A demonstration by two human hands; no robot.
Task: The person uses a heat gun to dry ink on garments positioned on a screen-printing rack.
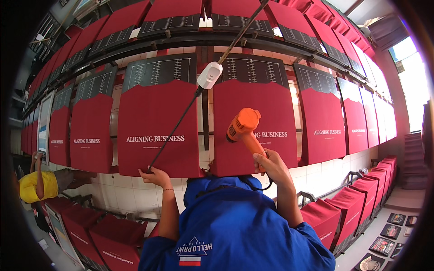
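Head view: a person in yellow (34, 186) is far left; the left hand (156, 177) meets a red cloth's (149, 113) lower edge, whether pinching fabric or black cable (167, 140) I cannot tell; an orange heat gun (248, 121), above the next red cloth (271, 108), has its handle clasped by the right hand (275, 168)

I count one orange heat gun (248, 121) mid-frame, one white socket block (209, 75) above it, and two bare hands below: one left hand (156, 177), one right hand (274, 167). Two large red cloths (144, 108) fill the middle. One co-worker (32, 187) stands lower left. Further cloths toward the rim blur past counting.
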